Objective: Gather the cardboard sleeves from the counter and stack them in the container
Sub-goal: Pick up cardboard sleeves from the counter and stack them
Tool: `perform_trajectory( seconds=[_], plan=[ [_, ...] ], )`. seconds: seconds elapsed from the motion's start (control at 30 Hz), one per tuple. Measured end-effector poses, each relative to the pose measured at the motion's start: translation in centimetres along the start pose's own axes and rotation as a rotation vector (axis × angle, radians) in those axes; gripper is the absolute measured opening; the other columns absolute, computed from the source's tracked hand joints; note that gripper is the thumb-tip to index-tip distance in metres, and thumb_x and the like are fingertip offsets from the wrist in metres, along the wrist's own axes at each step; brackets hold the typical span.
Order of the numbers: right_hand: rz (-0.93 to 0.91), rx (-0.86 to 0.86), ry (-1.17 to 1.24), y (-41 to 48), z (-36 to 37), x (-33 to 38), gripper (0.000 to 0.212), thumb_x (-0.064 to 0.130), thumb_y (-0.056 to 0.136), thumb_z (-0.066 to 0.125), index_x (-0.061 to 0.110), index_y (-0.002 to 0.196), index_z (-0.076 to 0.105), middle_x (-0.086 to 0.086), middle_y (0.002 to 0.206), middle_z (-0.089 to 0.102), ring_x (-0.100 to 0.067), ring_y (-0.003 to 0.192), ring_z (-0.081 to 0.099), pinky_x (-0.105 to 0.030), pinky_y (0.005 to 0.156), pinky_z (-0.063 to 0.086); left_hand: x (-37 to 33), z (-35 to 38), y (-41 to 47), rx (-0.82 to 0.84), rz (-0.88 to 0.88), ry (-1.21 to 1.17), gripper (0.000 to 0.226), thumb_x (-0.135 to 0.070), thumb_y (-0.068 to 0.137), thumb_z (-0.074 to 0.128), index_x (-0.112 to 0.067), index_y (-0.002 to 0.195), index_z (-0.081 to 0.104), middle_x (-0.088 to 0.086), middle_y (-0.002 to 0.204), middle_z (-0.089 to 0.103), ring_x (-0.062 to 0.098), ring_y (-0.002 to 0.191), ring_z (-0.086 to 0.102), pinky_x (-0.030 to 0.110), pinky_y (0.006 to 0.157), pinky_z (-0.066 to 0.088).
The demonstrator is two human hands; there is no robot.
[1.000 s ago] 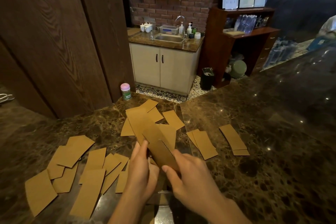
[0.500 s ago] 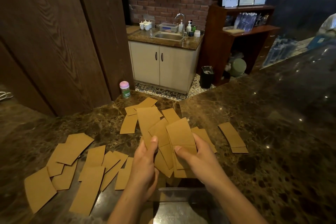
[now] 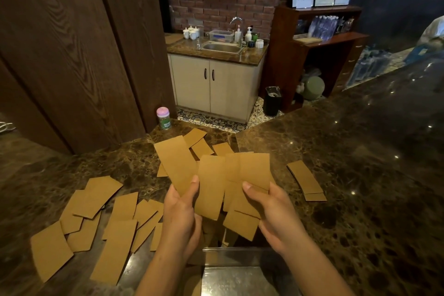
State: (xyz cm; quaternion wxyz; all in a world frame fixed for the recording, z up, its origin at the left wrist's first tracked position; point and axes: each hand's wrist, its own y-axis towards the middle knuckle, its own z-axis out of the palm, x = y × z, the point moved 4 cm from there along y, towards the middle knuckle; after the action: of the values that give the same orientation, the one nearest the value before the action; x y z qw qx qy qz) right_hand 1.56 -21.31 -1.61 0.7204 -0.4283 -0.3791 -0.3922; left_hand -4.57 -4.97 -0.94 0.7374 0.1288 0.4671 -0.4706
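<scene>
Left hand (image 3: 180, 220) and right hand (image 3: 275, 220) hold roughly five sleeves (image 3: 211, 187).

The room is dim and warm-toned. The brightest part is the back wall around the sink (image 3: 222, 47), lit from above. The polished counter (image 3: 360, 175) carries pinpoint glints of lamps (most on its right side), and a blown-out patch sits in the top right corner. The sleeves (image 3: 211, 185) are matte, sharp and free of glare. The container (image 3: 240, 250) rim shows a pale sheen. The wood panels (image 3: 72, 55) bow at the left edge, and the far right edge is smeared.
</scene>
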Motion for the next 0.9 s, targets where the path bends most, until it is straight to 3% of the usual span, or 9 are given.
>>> perform_trajectory(
  seconds=[0.07, 0.23, 0.37, 0.5, 0.57, 0.67, 0.77, 0.83, 0.9],
  plan=[
    [0.053, -0.004, 0.106, 0.1, -0.1, -0.4, 0.029, 0.011, 0.097, 0.067, 0.02, 0.125, 0.069, -0.007, 0.115, 0.08, -0.029, 0.113, 0.072, -0.044, 0.086, 0.059, -0.1, 0.1, 0.0, -0.01, 0.009, -0.022, 0.022, -0.013, 0.1, 0.056, -0.022, 0.119, 0.063, -0.003, 0.103, 0.08, 0.013, 0.098, 0.074, 0.032, 0.08, 0.055],
    [0.044, 0.017, 0.065, -0.1, 0.8, -1.3, 0.033, 0.013, 0.098, 0.068, 0.022, 0.13, 0.067, -0.005, 0.116, 0.08, -0.028, 0.113, 0.072, -0.044, 0.087, 0.06, 0.5, 0.7, -0.3, 0.023, 0.016, 0.046, 0.025, -0.013, 0.1, 0.057, -0.02, 0.123, 0.064, 0.0, 0.108, 0.079, 0.013, 0.097, 0.075, 0.033, 0.08, 0.055],
    [-0.048, 0.009, -0.044, -0.3, 0.4, -0.4, 0.029, 0.016, 0.099, 0.067, 0.028, 0.126, 0.067, 0.002, 0.112, 0.08, -0.02, 0.108, 0.075, -0.042, 0.09, 0.06, 0.6, 0.0, -0.1, -0.015, -0.027, 0.036, 0.026, -0.011, 0.099, 0.058, -0.018, 0.124, 0.063, 0.002, 0.109, 0.079, 0.018, 0.102, 0.073, 0.034, 0.082, 0.056],
    [-0.156, -0.001, -0.128, -0.6, -0.4, 1.4, 0.029, 0.016, 0.1, 0.066, 0.027, 0.126, 0.066, 0.004, 0.113, 0.08, -0.015, 0.105, 0.076, -0.042, 0.095, 0.059, 0.8, -1.2, 0.2, -0.01, -0.088, 0.003, 0.028, -0.004, 0.103, 0.047, -0.011, 0.127, 0.059, 0.017, 0.112, 0.077, 0.028, 0.102, 0.075, 0.049, 0.098, 0.053],
    [-0.22, 0.012, -0.158, -0.7, -0.7, 2.1, 0.029, 0.017, 0.1, 0.065, 0.026, 0.128, 0.065, 0.006, 0.113, 0.079, -0.014, 0.105, 0.075, -0.037, 0.091, 0.06, 0.9, -1.9, 0.3, 0.003, -0.167, 0.011, 0.028, -0.006, 0.105, 0.044, -0.011, 0.129, 0.057, 0.021, 0.107, 0.077, 0.034, 0.099, 0.075, 0.05, 0.093, 0.058],
    [-0.468, 0.106, -0.364, -1.2, -0.9, 3.0, 0.028, 0.012, 0.099, 0.066, 0.029, 0.12, 0.069, 0.012, 0.111, 0.078, -0.01, 0.104, 0.074, -0.029, 0.084, 0.062, 1.1, -1.9, -0.1, 0.06, -0.325, 0.09, 0.026, -0.019, 0.106, 0.046, -0.013, 0.129, 0.057, 0.03, 0.106, 0.074, 0.041, 0.094, 0.074, 0.049, 0.083, 0.061],
    [-0.886, 0.378, -0.768, -2.0, -0.6, 3.4, 0.045, -0.003, 0.09, 0.064, 0.018, 0.13, 0.07, 0.006, 0.129, 0.074, -0.011, 0.122, 0.069, -0.029, 0.098, 0.059, 1.0, -1.5, -0.8, 0.138, -0.451, 0.138, 0.038, -0.043, 0.096, 0.055, -0.016, 0.122, 0.061, 0.028, 0.106, 0.074, 0.043, 0.094, 0.074, 0.053, 0.088, 0.06],
    [-1.101, 0.517, -1.088, -2.1, -0.5, 2.9, 0.056, 0.0, 0.086, 0.072, 0.021, 0.137, 0.064, 0.007, 0.14, 0.068, -0.009, 0.133, 0.061, -0.03, 0.107, 0.054, 0.4, -1.4, -1.0, 0.18, -0.495, 0.107, 0.05, -0.048, 0.089, 0.058, -0.01, 0.121, 0.06, 0.028, 0.112, 0.073, 0.043, 0.105, 0.071, 0.056, 0.099, 0.053],
    [-1.23, 0.592, -1.274, -2.0, -0.7, 2.5, 0.048, 0.013, 0.089, 0.076, 0.023, 0.134, 0.065, 0.007, 0.14, 0.067, -0.01, 0.136, 0.059, -0.034, 0.109, 0.053, -0.3, -1.4, -1.0, 0.222, -0.506, 0.107, 0.046, -0.04, 0.089, 0.063, -0.009, 0.123, 0.059, 0.026, 0.114, 0.074, 0.04, 0.108, 0.071, 0.053, 0.097, 0.054]
  ],
)
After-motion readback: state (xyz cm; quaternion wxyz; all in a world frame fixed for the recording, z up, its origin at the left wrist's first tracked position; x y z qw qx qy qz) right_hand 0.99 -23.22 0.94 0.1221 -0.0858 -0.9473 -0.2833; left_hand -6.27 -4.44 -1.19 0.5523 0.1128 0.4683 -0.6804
